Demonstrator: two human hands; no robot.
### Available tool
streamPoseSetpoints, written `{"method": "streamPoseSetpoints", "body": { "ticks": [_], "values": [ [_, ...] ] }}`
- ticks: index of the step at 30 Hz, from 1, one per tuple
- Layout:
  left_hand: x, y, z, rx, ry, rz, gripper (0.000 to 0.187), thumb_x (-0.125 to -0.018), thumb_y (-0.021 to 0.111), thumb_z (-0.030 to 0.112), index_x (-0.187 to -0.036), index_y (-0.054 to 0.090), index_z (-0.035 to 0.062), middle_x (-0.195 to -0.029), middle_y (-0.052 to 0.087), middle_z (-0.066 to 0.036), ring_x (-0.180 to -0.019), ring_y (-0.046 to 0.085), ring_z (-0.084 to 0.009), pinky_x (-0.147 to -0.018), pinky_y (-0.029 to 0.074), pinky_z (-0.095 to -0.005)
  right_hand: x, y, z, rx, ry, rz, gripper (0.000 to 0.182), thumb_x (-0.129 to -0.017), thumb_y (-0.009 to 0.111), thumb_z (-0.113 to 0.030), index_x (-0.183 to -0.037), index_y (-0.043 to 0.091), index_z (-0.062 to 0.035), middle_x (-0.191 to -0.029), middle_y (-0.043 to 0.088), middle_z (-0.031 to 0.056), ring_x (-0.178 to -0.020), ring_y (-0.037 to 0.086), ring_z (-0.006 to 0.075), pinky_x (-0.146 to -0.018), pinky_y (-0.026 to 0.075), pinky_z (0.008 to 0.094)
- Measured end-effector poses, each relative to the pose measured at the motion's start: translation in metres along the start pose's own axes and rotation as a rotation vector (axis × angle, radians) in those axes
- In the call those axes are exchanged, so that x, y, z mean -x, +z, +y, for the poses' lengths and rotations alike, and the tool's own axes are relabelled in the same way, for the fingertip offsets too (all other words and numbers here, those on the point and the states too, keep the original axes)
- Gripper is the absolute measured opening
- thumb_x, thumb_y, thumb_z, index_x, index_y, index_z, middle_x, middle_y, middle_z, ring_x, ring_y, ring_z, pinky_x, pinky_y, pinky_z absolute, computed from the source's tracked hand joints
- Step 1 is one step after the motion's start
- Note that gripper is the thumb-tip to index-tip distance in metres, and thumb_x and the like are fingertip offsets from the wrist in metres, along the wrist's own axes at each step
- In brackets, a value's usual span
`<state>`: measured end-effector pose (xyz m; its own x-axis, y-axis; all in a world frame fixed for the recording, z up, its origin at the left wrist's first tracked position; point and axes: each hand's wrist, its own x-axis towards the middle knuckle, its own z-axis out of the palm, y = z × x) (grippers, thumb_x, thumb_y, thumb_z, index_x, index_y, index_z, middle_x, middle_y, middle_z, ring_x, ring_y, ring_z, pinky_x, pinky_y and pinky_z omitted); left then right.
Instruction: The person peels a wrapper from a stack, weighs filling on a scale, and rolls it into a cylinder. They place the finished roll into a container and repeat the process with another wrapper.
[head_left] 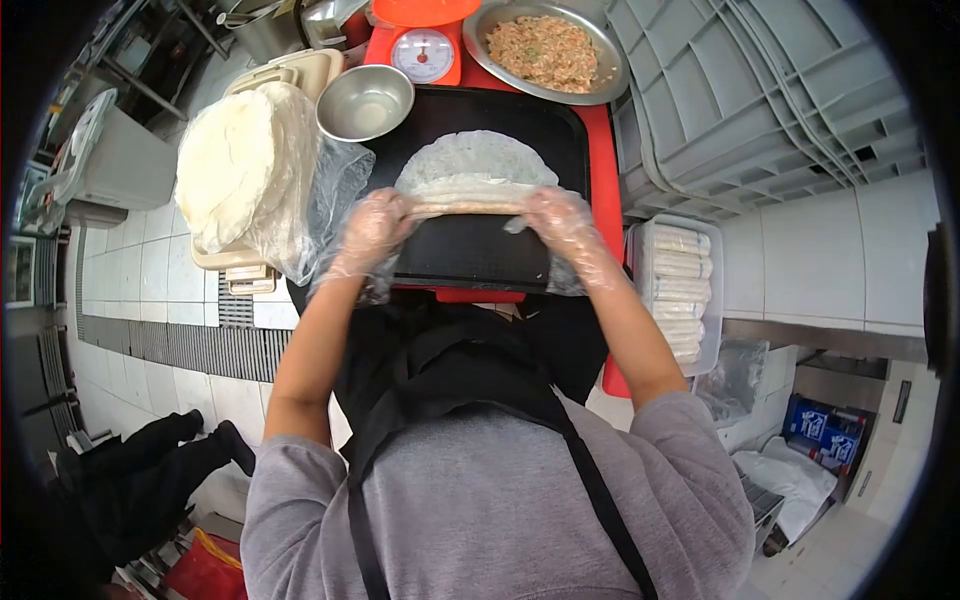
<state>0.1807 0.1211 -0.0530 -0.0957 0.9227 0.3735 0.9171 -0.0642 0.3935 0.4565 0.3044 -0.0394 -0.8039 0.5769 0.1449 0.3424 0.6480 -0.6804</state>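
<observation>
On a black tray [470, 255] lies a round, thin, whitish wrapper [480, 155], its near edge rolled into a long spring roll [465, 208]. My left hand [378, 230], in a clear plastic glove, has its fingers closed around the roll's left end. At the right end, my gloved right hand [562, 222] grips it the same way. The wrapper's far part still lies flat on the tray. Left of the tray is a stack of round wrappers [228, 165] in clear plastic. A steel bowl [336, 106] with some liquid stands at the tray's far left corner.
Behind the tray are a red kitchen scale [423, 56] and a large metal bowl [619, 78] of minced filling. To the right, a plastic box [714, 310] holds several finished rolls beside grey crates [740, 90]. Another person's dark-clothed legs [170, 465] show at lower left.
</observation>
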Motion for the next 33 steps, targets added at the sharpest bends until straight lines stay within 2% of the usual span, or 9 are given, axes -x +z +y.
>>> {"method": "streamPoseSetpoints", "body": {
  "ticks": [1,3,4,7,10,15,23,30,33],
  "values": [
    [0.003,-0.01,-0.002,0.01,-0.009,-0.003,0.025,-0.073,0.069,0.02,-0.097,0.065,0.0115,-0.095,0.062,-0.011,-0.087,0.06,-0.0307,-0.073,0.05,-0.0403,0.004,-0.011,0.0,0.005,-0.007,-0.011,0.026,-0.08,0.06,-0.029,-0.086,0.065,-0.0041,-0.089,0.065,0.0118,-0.086,0.063,0.0254,-0.072,0.051,0.0377],
    [0.004,-0.026,0.007,-0.031,-0.034,0.06,0.027,-0.073,0.069,0.02,-0.098,0.066,0.0113,-0.096,0.062,-0.01,-0.088,0.061,-0.0302,-0.074,0.05,-0.0398,0.003,-0.031,-0.006,0.552,-0.057,-0.041,0.024,-0.077,0.064,-0.028,-0.084,0.066,-0.0056,-0.09,0.065,0.01,-0.09,0.062,0.0261,-0.075,0.051,0.0393],
    [0.004,-0.034,0.013,-0.076,-0.043,0.108,0.028,-0.073,0.069,0.02,-0.099,0.066,0.0112,-0.098,0.062,-0.01,-0.089,0.061,-0.0297,-0.075,0.051,-0.0393,-0.002,-0.036,-0.018,0.632,0.008,-0.106,0.023,-0.075,0.066,-0.028,-0.087,0.066,-0.0081,-0.089,0.064,0.0093,-0.088,0.062,0.0288,-0.076,0.051,0.0422],
    [-0.003,-0.029,0.048,0.027,0.055,0.106,0.029,-0.072,0.069,0.02,-0.099,0.065,0.0103,-0.098,0.062,-0.009,-0.09,0.061,-0.0286,-0.078,0.05,-0.0386,-0.006,-0.014,-0.053,0.505,-0.256,0.112,0.024,-0.075,0.067,-0.028,-0.09,0.066,-0.0101,-0.089,0.063,0.0084,-0.086,0.062,0.03,-0.075,0.051,0.0426],
    [-0.012,0.003,0.083,0.0,0.028,-0.12,0.038,-0.071,0.068,0.015,-0.108,0.062,0.0102,-0.106,0.061,-0.009,-0.097,0.059,-0.0289,-0.082,0.05,-0.039,-0.015,0.035,-0.027,0.291,-0.384,0.158,0.015,-0.077,0.065,-0.021,-0.087,0.065,-0.0105,-0.086,0.062,0.009,-0.081,0.062,0.0298,-0.068,0.05,0.0423],
    [-0.015,0.036,0.074,-0.104,0.055,0.032,0.036,-0.077,0.062,0.018,-0.111,0.06,0.0065,-0.109,0.06,-0.011,-0.097,0.059,-0.0294,-0.083,0.049,-0.0396,-0.033,0.039,-0.01,0.385,-0.262,0.02,0.011,-0.082,0.057,-0.017,-0.079,0.066,-0.0096,-0.075,0.062,0.0105,-0.074,0.062,0.0306,-0.065,0.05,0.0436],
    [-0.029,0.061,0.039,-0.05,0.082,-0.014,0.033,-0.078,0.059,0.016,-0.11,0.06,0.0074,-0.107,0.059,-0.011,-0.094,0.058,-0.0284,-0.08,0.05,-0.0395,-0.034,0.048,-0.063,0.445,-0.361,0.124,0.026,-0.081,0.058,-0.019,-0.103,0.06,-0.0051,-0.1,0.061,0.0106,-0.091,0.06,0.0287,-0.074,0.051,0.0399],
    [-0.031,0.058,0.034,-0.084,0.094,0.017,0.03,-0.078,0.064,0.02,-0.106,0.061,0.0076,-0.101,0.06,-0.01,-0.092,0.058,-0.0283,-0.077,0.049,-0.0397,0.005,-0.009,-0.006,0.716,-0.157,0.002,0.041,-0.073,0.068,-0.018,-0.112,0.058,-0.0113,-0.096,0.06,0.0065,-0.088,0.06,0.0271,-0.073,0.051,0.0395],
    [-0.031,0.056,0.036,-0.066,0.087,0.003,0.029,-0.079,0.065,0.02,-0.105,0.061,0.007,-0.1,0.06,-0.01,-0.092,0.058,-0.0287,-0.077,0.049,-0.0402,0.004,-0.013,-0.014,0.71,-0.331,0.123,0.039,-0.074,0.068,-0.02,-0.111,0.059,-0.0131,-0.095,0.061,0.0056,-0.085,0.061,0.0263,-0.072,0.051,0.0394]
  ]
}}
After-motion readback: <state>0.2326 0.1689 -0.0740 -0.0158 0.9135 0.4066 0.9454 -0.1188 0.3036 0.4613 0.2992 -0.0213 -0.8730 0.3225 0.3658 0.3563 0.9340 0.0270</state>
